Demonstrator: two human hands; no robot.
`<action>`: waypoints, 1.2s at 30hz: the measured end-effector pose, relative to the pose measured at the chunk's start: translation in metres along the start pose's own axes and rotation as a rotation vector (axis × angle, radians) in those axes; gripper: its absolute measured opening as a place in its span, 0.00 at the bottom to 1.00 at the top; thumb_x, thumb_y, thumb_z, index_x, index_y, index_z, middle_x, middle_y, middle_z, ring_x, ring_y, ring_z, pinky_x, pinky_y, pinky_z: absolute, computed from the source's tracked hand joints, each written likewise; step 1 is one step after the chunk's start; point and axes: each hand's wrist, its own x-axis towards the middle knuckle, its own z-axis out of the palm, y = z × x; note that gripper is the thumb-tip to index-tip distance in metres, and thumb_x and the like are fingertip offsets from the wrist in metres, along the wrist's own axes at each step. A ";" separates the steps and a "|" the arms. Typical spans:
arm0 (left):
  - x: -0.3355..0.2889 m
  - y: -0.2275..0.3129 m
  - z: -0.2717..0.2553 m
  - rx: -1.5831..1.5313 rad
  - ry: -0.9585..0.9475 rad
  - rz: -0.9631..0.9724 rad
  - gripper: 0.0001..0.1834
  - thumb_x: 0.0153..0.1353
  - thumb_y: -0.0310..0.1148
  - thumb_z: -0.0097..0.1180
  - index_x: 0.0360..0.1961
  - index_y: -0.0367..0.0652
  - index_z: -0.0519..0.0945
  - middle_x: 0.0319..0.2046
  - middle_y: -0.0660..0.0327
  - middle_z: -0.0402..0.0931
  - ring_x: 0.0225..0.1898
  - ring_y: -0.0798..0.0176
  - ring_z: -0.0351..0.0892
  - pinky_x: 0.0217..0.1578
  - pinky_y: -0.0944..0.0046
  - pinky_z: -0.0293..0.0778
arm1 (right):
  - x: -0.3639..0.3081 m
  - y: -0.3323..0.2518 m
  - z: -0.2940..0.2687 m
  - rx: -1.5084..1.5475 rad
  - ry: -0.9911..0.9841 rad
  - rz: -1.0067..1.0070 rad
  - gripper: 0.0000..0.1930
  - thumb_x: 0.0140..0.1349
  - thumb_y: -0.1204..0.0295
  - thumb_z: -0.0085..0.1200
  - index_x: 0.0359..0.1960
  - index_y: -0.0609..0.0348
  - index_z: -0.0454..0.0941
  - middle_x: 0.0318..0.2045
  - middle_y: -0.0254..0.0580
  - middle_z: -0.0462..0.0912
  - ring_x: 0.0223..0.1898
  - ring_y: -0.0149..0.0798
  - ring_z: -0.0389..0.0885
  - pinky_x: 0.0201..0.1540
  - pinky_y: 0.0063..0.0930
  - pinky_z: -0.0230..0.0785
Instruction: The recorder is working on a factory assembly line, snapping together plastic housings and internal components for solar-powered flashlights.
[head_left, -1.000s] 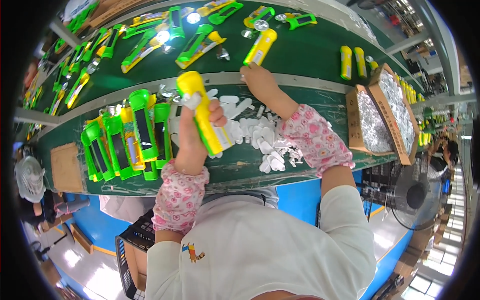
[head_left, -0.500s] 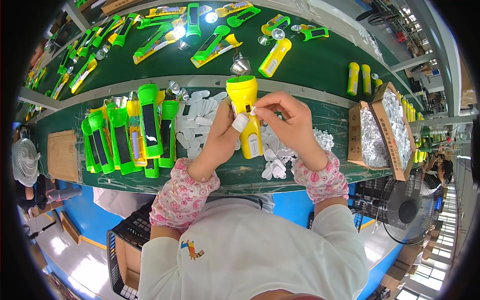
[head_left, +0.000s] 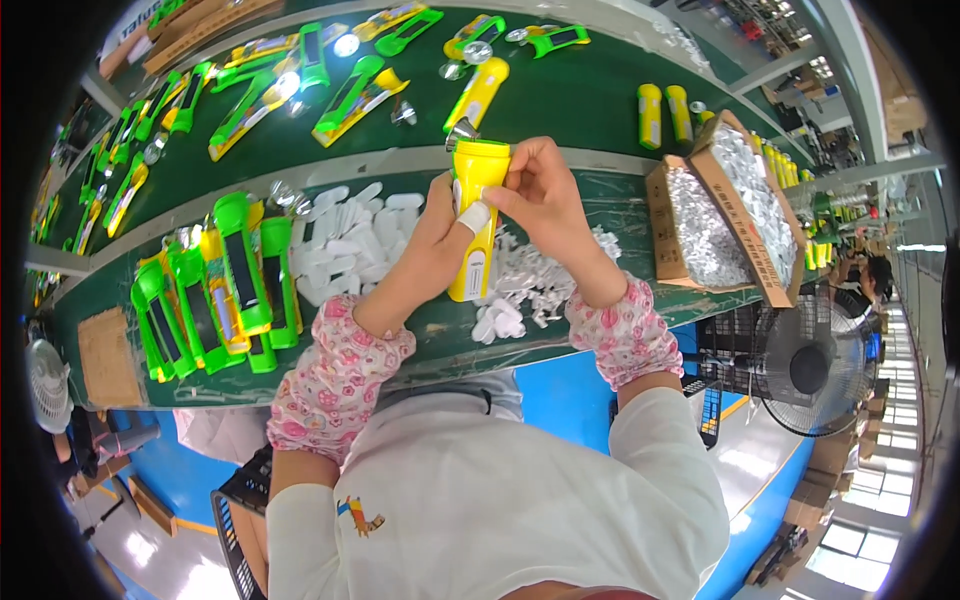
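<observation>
A yellow flashlight body (head_left: 472, 275) stands nearly upright in front of me, its wide head at the top. My left hand (head_left: 432, 240) is wrapped around its left side, with a white wrapping (head_left: 474, 216) on the thumb. My right hand (head_left: 545, 205) is closed at the neck, thumb pressed on the front and curled fingers along the right edge. Whether a small white part is under that thumb cannot be seen. A shiny reflector (head_left: 461, 132) hangs out at the head's rim. Below the right hand lie small white plastic pieces (head_left: 545, 275); flat white oval pieces (head_left: 350, 235) are heaped to the left.
Green flashlights with dark panels (head_left: 240, 260) stand grouped on the left beside a brown board (head_left: 110, 355). Opened cardboard boxes of small pale parts (head_left: 675, 270) sit at the right. More flashlights (head_left: 475, 95) lie on the green surface beyond. A black fan (head_left: 808, 368) stands at right.
My right hand has gone from pinching a small white piece at the flashlight's front slot to gripping its neck. The view has shifted, and the reflector now sits closer to the rim.
</observation>
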 end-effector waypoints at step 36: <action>0.117 -0.017 0.013 -0.395 0.225 0.039 0.21 0.71 0.49 0.41 0.43 0.40 0.71 0.37 0.60 0.74 0.37 0.62 0.74 0.41 0.60 0.71 | 0.054 -0.025 -0.046 -0.660 0.096 0.241 0.34 0.49 0.52 0.68 0.47 0.70 0.73 0.30 0.47 0.80 0.27 0.36 0.83 0.25 0.26 0.79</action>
